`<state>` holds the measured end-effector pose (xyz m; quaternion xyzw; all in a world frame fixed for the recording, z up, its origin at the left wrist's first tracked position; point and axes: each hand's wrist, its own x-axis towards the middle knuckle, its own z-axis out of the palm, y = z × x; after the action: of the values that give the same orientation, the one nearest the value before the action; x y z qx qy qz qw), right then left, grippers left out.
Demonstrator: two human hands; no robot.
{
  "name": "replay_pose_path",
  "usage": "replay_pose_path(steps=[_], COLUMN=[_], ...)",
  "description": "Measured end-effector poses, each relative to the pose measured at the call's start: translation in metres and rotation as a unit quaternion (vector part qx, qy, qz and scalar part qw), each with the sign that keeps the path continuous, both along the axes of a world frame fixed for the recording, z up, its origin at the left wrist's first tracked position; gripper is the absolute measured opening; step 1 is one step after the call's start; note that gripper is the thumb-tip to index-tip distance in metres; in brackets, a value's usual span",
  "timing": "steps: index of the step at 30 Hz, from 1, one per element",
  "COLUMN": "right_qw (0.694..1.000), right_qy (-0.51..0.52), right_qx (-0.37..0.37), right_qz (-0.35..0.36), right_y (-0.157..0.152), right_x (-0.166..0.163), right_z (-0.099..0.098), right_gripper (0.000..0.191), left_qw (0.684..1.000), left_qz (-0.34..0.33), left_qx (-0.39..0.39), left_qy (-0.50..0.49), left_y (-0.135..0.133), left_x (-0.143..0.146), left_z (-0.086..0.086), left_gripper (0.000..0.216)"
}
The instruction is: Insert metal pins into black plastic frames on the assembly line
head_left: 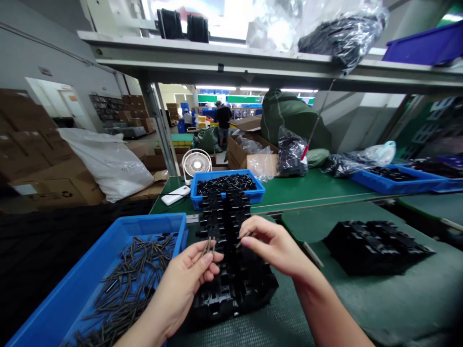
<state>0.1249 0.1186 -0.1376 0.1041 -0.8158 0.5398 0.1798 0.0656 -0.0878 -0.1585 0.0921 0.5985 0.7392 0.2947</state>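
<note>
Pins point(209, 246), about three thin dark metal ones, are sticking up from your left hand point(184, 284), pinched between thumb and fingers. Your right hand point(275, 246) is pinching one more pin point(243, 235) over the ribbed black plastic tray point(231, 284), beside one blue bin point(119, 226) holding loose pins

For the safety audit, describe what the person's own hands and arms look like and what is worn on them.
Both the left hand and the right hand are bare: no gloves, rings or watch show. The left forearm and right forearm are uncovered too, with no sleeve in view.
</note>
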Motion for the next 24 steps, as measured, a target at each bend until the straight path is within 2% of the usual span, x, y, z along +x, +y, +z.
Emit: replay_pose_path(steps=[4, 9, 15, 21, 24], right_qw=[0.995, 0.988, 0.984, 0.975, 0.975], right_qy=[0.007, -0.071, -0.089, -0.097, -0.099], right_qx=[0.076, 0.126, 0.140, 0.189, 0.194], right_qz=[-0.062, -0.060, -0.071, -0.060, -0.051], right_y=[0.026, 0.030, 0.026, 0.030, 0.022], right_x=[0.031, 0.062, 0.065, 0.065, 0.066], right_z=[0.002, -0.024, -0.045, -0.050, -0.041], right_gripper=[0.004, 0.005, 0.003, 0.002, 0.026], left_qw=[1.000, 0.997, 0.993, 0.991, 0.985], left_qz=[-0.013, -0.069, -0.098, -0.109, -0.127], left_qx=[-0.018, -0.046, -0.065, -0.074, -0.098], left_qy=[-0.004, 0.008, 0.016, 0.037, 0.063], left_y=[-0.004, -0.004, 0.000, 0.004, 0.005], left_x=[0.002, 0.007, 0.010, 0.011, 0.012], left_z=[0.001, -0.001, -0.005, -0.003, -0.002], left_gripper=[0.031, 0.027, 0.028, 0.025, 0.021])
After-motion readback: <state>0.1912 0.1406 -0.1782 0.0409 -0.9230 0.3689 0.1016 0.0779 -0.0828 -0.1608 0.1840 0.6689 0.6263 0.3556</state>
